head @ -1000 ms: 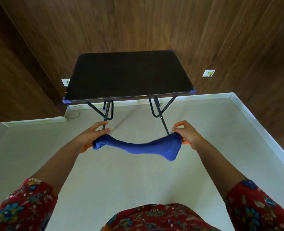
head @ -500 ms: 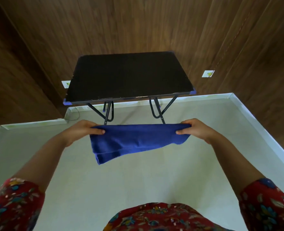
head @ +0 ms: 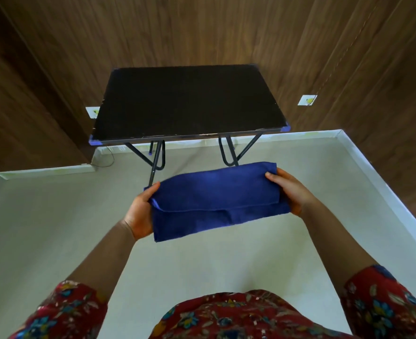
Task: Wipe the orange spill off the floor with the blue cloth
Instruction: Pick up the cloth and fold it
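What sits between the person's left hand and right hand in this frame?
In the head view, only the folded blue cloth spans the gap: left hand grips one end, right hand the other, above pale floor.

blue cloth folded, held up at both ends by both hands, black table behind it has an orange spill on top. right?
Not quite. The head view shows no orange spill on the black table; its top looks bare. The rest holds: the folded blue cloth is held at its ends by the left hand and right hand.

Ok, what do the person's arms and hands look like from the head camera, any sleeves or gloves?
Both hands are bare: the left hand and right hand wear no gloves, and no rings or watch show. The forearms are uncovered. Red floral sleeves with blue and yellow flowers start near the elbows.
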Motion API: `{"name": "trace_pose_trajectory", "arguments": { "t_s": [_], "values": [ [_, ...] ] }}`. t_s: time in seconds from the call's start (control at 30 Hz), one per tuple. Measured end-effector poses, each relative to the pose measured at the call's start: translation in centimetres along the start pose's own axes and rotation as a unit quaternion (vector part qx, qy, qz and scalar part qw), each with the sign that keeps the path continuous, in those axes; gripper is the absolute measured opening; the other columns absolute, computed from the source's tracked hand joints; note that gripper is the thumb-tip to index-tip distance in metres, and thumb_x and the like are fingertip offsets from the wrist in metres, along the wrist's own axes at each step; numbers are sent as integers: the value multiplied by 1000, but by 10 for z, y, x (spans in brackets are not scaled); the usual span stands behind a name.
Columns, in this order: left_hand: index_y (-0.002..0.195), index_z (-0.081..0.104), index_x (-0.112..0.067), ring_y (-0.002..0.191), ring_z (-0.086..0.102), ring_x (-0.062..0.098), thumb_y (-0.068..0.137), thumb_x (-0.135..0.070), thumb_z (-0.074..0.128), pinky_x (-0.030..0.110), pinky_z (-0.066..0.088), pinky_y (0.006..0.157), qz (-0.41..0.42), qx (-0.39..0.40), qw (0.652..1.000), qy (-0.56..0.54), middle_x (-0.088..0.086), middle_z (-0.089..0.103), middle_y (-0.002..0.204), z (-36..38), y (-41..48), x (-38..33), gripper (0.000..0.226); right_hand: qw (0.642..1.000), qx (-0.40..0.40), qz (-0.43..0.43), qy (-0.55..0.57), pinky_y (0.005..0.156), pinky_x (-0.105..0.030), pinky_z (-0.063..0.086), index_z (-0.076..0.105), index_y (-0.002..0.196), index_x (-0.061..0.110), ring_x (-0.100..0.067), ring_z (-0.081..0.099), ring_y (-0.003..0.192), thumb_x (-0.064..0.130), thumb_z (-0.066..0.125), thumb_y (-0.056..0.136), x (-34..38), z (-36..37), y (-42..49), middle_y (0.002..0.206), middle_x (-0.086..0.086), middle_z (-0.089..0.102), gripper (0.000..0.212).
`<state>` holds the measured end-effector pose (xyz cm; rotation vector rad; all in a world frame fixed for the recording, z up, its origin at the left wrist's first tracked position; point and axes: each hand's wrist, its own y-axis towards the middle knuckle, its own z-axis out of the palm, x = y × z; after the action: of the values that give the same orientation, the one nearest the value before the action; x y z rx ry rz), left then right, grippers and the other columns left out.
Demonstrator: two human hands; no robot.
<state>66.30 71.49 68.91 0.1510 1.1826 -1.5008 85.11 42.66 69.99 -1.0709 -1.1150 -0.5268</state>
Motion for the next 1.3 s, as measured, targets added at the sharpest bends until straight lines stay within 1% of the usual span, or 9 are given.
{"name": "trace_pose_trajectory", "arguments": {
  "t_s": [0.3,0.43,0.6,0.73,0.9,0.97,1.07,1.2,1.3],
  "values": [
    [149,33,-29,134,40,44,74,-26,80,54,44,103,-8,256,967,3,17,44,148,-23,14,-31,89,994,-24,-42,96,78,-28,50,61,110,25,-14,65,101,28,37,103,30,17,4,96,8,73,26],
    [140,40,-20,119,60,34,66,11,71,35,57,83,-19,128,987,99,13,62,130,-10,28,-2,86,994,9,-62,95,83,-37,51,56,116,16,-18,66,92,22,44,101,41,27,8,98,-1,68,20],
    [108,65,-12,92,68,17,83,4,57,23,56,72,32,31,992,121,0,73,97,11,34,13,30,995,11,-75,61,74,-21,52,61,105,21,-4,69,85,20,34,104,49,34,19,86,6,73,27],
    [94,64,-15,80,65,16,72,-9,62,30,50,76,30,0,998,51,0,71,80,6,39,2,23,990,-18,-95,104,71,-19,49,58,100,18,-2,68,77,19,33,104,58,46,10,70,14,71,25],
    [98,68,-17,79,65,14,95,-7,50,27,51,76,80,-10,990,112,-3,72,81,6,41,-12,20,991,21,-74,111,86,-44,51,59,109,16,-19,68,82,17,52,97,56,20,-12,85,2,73,14],
    [99,68,-14,77,63,16,95,3,47,22,53,68,133,-38,970,198,-6,73,78,7,40,-20,28,990,-68,-94,84,98,-48,47,61,106,13,-18,67,86,21,54,97,64,37,-12,88,1,73,14],
    [97,67,-9,72,66,4,92,13,42,14,51,64,262,-86,912,302,-17,72,71,12,29,-43,33,896,-340,-256,126,101,-29,46,64,116,18,-8,61,109,41,58,94,67,31,-1,110,6,68,32],
    [99,62,-10,92,68,0,94,13,39,16,52,79,429,-27,839,335,-19,73,91,25,-3,-94,33,990,-92,-86,59,96,-39,48,53,134,24,-26,51,129,24,46,101,56,-23,15,131,1,59,34],
    [104,60,-14,90,67,4,97,10,33,19,55,71,447,10,815,370,-16,70,95,37,-20,-116,37,984,-44,-134,105,82,-37,52,60,109,22,-24,63,107,26,54,94,61,-33,5,112,-2,65,17]
  ]
}}
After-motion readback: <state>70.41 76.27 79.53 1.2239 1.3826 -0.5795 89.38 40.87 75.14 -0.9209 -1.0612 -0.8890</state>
